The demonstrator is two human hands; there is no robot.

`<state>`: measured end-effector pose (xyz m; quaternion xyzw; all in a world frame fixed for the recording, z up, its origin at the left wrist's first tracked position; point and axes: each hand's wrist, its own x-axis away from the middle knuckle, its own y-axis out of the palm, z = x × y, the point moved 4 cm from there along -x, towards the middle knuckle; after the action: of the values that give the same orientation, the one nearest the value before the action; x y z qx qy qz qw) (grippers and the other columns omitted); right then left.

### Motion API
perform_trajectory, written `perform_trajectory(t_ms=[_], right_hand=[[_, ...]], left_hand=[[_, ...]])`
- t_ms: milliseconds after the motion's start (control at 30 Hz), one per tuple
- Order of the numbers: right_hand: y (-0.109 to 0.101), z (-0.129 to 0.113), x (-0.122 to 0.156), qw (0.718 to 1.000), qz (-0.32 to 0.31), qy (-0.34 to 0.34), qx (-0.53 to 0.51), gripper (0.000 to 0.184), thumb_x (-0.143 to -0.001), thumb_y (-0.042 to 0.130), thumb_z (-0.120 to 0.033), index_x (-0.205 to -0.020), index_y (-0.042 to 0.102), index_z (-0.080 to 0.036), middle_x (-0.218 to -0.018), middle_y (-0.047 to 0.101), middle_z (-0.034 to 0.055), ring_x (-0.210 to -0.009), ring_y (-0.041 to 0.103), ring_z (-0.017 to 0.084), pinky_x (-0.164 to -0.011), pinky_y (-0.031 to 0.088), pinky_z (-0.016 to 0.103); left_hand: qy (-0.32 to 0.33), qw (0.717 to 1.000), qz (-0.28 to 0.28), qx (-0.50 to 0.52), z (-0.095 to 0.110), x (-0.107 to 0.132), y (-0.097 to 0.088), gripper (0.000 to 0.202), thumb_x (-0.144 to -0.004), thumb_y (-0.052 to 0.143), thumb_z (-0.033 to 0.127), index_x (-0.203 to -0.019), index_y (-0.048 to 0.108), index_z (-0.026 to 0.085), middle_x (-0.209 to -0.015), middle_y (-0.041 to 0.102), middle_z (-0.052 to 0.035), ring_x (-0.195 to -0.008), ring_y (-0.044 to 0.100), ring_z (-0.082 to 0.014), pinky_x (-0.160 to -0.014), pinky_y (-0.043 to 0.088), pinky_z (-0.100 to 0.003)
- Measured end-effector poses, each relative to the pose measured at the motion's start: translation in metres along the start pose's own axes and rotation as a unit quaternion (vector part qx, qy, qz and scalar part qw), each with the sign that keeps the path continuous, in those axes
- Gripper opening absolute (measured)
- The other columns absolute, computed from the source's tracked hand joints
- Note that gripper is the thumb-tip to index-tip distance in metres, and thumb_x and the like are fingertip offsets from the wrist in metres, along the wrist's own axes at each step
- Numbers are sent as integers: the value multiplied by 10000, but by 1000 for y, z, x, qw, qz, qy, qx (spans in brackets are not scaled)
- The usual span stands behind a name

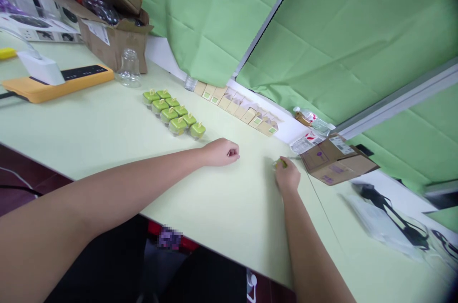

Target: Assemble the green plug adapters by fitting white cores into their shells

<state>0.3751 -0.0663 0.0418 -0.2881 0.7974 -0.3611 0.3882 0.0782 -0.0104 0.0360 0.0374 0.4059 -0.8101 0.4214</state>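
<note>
My left hand (pixel 221 151) rests on the table in a loose fist, with no object showing in it. Over to the right, the fingers of my right hand (pixel 288 176) are closed on a small clear container with a green lid (pixel 281 163), mostly covered by the hand. It is at or just above the tabletop. Several matching green-lidded containers (pixel 178 125) stand in two rows left of my left hand, each with a pale yellow loop on its lid. They are apart from the hand.
Small tan boxes (pixel 234 106) line the back edge. A clear plastic bottle piece (pixel 129 69), an orange power strip (pixel 71 81) and an open carton (pixel 110 43) stand at left. Another cardboard box (pixel 336 160) and a black cable device (pixel 390 212) are at right. Green curtain (pixel 339 31) hangs behind.
</note>
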Motion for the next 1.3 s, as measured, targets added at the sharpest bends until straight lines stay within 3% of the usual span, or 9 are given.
perform_trajectory(t_ms=[100, 167, 233, 333, 500, 733, 867, 1033, 1300], right_hand=[[8, -53, 24, 996, -64, -48, -47, 349, -869, 472, -305, -1039, 767, -229, -1046, 771, 82, -966, 700, 270, -927, 508, 407], [14, -96, 45, 978, -119, -131, -113, 312, -853, 493, -267, -979, 779, -253, -1031, 778, 40, -922, 714, 238, -913, 527, 384], [18, -128, 66, 952, -154, -182, -190, 296, -847, 508, -243, -946, 786, -271, -1030, 783, 13, -914, 725, 216, -896, 547, 362], [23, -148, 89, 929, -135, -214, -270, 288, -848, 526, -229, -968, 785, -265, -1038, 782, 12, -936, 727, 211, -922, 549, 367], [24, -134, 89, 897, -122, -112, -409, 219, -835, 615, -305, -962, 770, -218, -1028, 773, 54, -980, 707, 222, -960, 546, 416], [19, -104, 74, 746, -123, 178, -630, 167, -759, 662, -190, -923, 688, -200, -1019, 732, 35, -886, 731, 210, -834, 632, 439], [25, -89, 76, 709, -106, 300, -629, 245, -782, 575, -79, -977, 648, -209, -944, 699, 14, -797, 731, 188, -779, 657, 408], [27, -94, 79, 684, -118, 346, -631, 186, -863, 542, -105, -983, 640, -207, -938, 662, 23, -770, 707, 168, -685, 665, 331], [25, -100, 82, 647, -161, 365, -649, 112, -907, 486, -149, -925, 588, -193, -963, 672, 56, -821, 704, 169, -594, 622, 242]], left_hand=[[-8, 997, 76, -26, -5, 0, -6, 502, -815, 635, 347, -1266, 583, 134, -1322, 614, -154, -1256, 545, -281, -1050, 433, -384], [-30, 997, 63, -20, -9, 2, -6, 774, -768, 696, 428, -1431, 438, 122, -1481, 487, -190, -1362, 469, -317, -1100, 407, -421], [-39, 999, 24, -4, -10, 3, -4, 861, -739, 722, 444, -1471, 388, 137, -1462, 517, -186, -1301, 539, -313, -1042, 458, -407], [-28, 1000, -7, 0, -7, 5, -3, 674, -741, 699, 350, -1365, 509, 181, -1220, 692, -111, -1066, 673, -267, -872, 518, -346], [-30, 999, 10, -6, -1, 3, -7, 494, -724, 726, 386, -1176, 628, 210, -1037, 741, -53, -923, 691, -233, -775, 513, -308], [-75, 996, 15, -39, -15, 3, -9, 505, -764, 710, 431, -1204, 612, 204, -1197, 713, -81, -1078, 678, -251, -889, 528, -327], [-101, 987, 51, -116, -23, 3, -11, 440, -832, 624, 366, -1233, 588, 190, -1226, 670, -105, -1097, 656, -265, -919, 528, -357], [-99, 977, 56, -178, -26, 2, -13, 451, -870, 576, 325, -1292, 557, 165, -1323, 591, -129, -1250, 554, -290, -1026, 484, -393], [-84, 960, 25, -267, -25, 5, -12, 433, -961, 416, 267, -1374, 497, 162, -1447, 490, -159, -1280, 490, -315, -1019, 469, -450]])
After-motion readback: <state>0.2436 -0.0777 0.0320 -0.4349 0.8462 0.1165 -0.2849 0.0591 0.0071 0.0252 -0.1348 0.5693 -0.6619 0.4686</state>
